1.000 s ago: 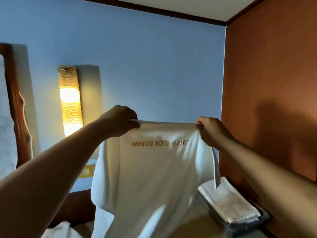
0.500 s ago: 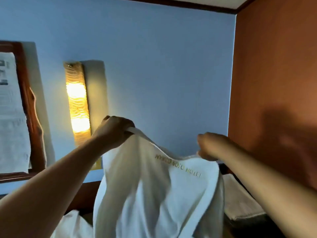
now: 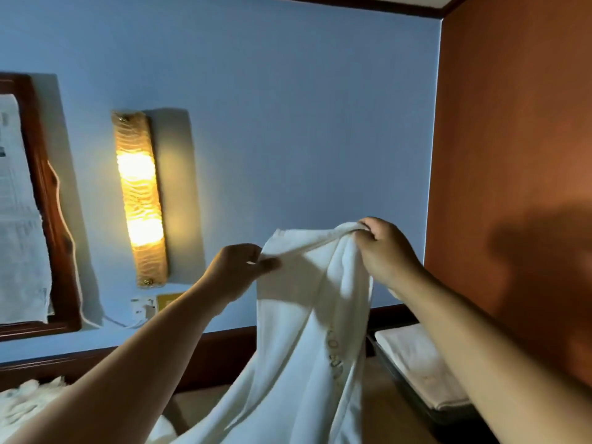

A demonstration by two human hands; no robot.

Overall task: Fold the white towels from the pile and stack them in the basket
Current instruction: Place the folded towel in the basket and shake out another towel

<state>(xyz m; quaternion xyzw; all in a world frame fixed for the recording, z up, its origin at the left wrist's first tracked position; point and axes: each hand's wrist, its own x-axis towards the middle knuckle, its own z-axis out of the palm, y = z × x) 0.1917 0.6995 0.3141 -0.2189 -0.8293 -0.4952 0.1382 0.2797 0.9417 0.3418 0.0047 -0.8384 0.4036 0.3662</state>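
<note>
Between the fingers of both raised hands hangs a white terry towel with gold stitched lettering [image 3: 307, 341], held up in the air. The right hand [image 3: 386, 248] has its fingers curled tight round the bunched top edge. The left hand [image 3: 235, 272], slightly lower, pinches the same edge between thumb and fingertips. Below the right fingers, well apart, a dark rectangular basket [image 3: 407, 390] holds folded white towels [image 3: 413, 357]. Far below the left fingers lies the rumpled pile of white towels [image 3: 25, 402]. Beyond them glows a tall amber wall lamp [image 3: 139, 200].
</note>
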